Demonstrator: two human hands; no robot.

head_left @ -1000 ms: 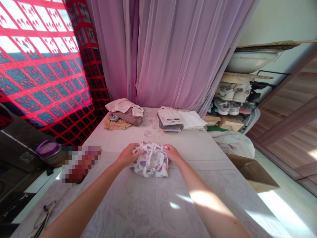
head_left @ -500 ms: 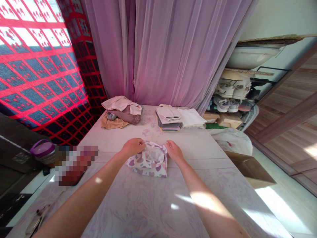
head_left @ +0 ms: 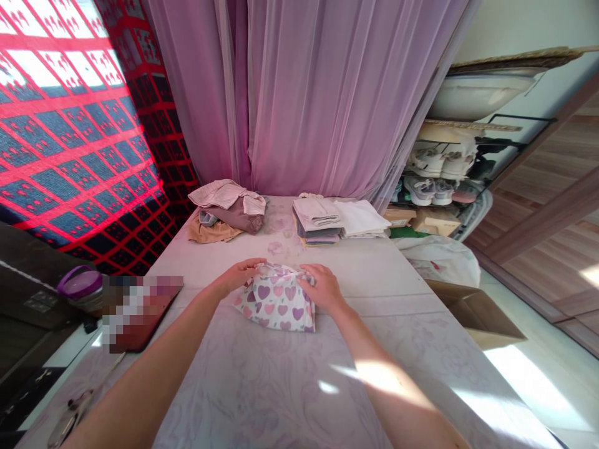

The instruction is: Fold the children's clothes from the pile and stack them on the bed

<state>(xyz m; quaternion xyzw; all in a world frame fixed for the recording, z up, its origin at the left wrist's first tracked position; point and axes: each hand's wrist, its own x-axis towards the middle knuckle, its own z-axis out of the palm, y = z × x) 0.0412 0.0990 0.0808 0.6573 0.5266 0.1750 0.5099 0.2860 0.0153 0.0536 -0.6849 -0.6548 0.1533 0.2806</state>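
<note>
The person's left hand [head_left: 238,276] is lying on the top fold of a white heart-print cloth [head_left: 276,302], fingers curving over the gathered edge, and the right hand [head_left: 322,288] is pressing down on the opposite corner, palm lowered and not clenched. Whether either hand is actually gripping the fabric, I cannot tell. The cloth is sitting in a rough triangular bundle near the middle of the counter [head_left: 262,399], well apart from both long edges. Along the far end, a loose clothes pile [head_left: 224,212] and a folded stack [head_left: 317,218] are sitting well beyond the hands, with a white folded cloth [head_left: 358,218] touching the stack and a purple curtain [head_left: 318,93] hanging just behind them. Past the right edge, a cardboard box [head_left: 472,312] is standing below a white plastic bag [head_left: 440,265], while a purple-lidded jar [head_left: 79,288] is sitting beyond the left edge beside a blurred object [head_left: 140,313]
</note>
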